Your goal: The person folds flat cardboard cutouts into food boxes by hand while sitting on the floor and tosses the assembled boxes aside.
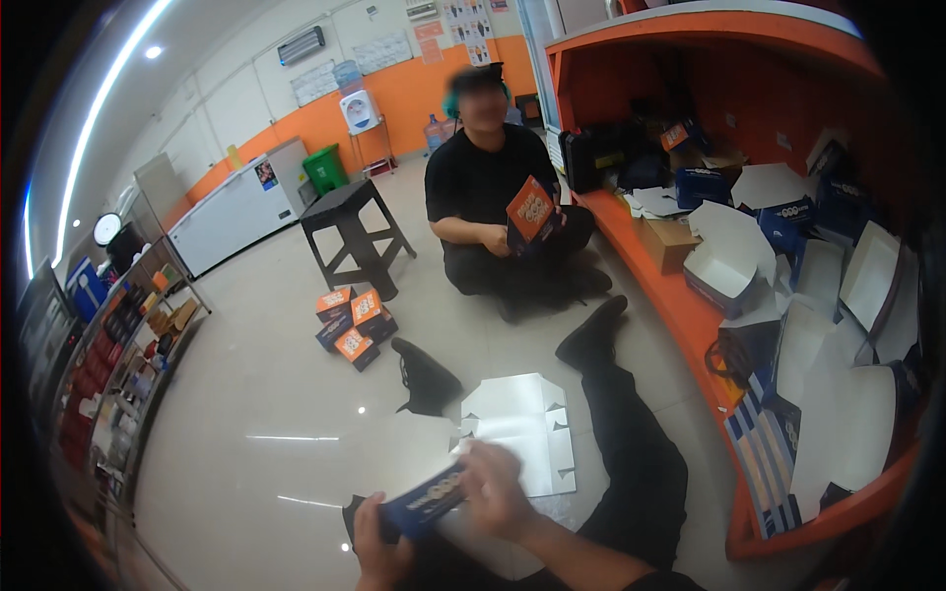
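Observation:
Between my two hands is a partly folded cardboard box [427, 504], dark blue outside with a white inner flap rising behind it. My left hand [379, 547] grips its left end, the fingers bent around the edge. Closed on the box's right end is my right hand [496, 491], pinching near the corner. Beyond the hands, a flat white box blank [520, 433] with cut tabs lies on the floor between my outstretched legs. Across from me a person [493, 187] sits cross-legged, holding an orange and dark blue box [532, 212] in both hands.
Several folded orange and blue boxes [357, 327] are piled on the floor by a black stool [357, 231]. On the right, an orange counter [680, 340] holds many open boxes [729, 261] on its low shelf. Along the left stands a loaded shelf rack [133, 394].

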{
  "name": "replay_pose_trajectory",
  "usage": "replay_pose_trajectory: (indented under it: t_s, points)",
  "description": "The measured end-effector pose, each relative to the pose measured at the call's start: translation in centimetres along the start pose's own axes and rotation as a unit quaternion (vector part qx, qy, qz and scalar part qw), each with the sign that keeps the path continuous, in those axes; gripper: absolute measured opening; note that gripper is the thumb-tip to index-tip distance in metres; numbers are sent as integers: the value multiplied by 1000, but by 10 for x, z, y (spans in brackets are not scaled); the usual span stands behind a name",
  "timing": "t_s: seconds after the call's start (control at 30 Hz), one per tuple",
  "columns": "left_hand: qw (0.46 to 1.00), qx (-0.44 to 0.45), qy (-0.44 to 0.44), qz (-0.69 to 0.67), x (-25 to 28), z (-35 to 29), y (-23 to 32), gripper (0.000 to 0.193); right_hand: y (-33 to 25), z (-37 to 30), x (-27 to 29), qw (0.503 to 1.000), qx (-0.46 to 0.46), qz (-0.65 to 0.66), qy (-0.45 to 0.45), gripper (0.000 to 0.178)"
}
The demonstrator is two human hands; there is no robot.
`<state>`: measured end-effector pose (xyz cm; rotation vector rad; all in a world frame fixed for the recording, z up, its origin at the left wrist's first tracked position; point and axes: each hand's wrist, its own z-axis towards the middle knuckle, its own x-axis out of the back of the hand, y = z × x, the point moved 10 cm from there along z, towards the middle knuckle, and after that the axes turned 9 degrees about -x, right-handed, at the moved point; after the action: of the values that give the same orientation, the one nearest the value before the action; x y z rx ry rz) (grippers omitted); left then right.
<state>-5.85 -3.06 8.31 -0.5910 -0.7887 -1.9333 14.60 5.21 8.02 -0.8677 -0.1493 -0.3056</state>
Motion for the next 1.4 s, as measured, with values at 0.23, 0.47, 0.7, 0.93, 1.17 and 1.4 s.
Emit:
replay_pose_trajectory:
  t_s: [0.23,0.47,0.7,0.93,1.17,1.4]
  points:
    - [907,121,96,-392,-24,-21,-51,60,130,-11,-13,865,-416,274,-63,37]
    - [860,186,27,-475,-54,-37,-39,55,112,-12,-37,725,-451,516,-70,42]
    - [849,217,11,-483,-66,-47,-44,46,108,-10,-26,742,-349,569,-65,49]
    - [879,225,-35,-418,-66,-49,-55,36,100,-17,-39,685,-390,590,-173,36]
    - [955,246,67,-154,-22,-41,-60,90,94,-2,-30,883,-282,281,-247,12]
    - [994,-6,3,-105,-22,-5,2,63,82,-23,-48,877,-294,272,-266,23]
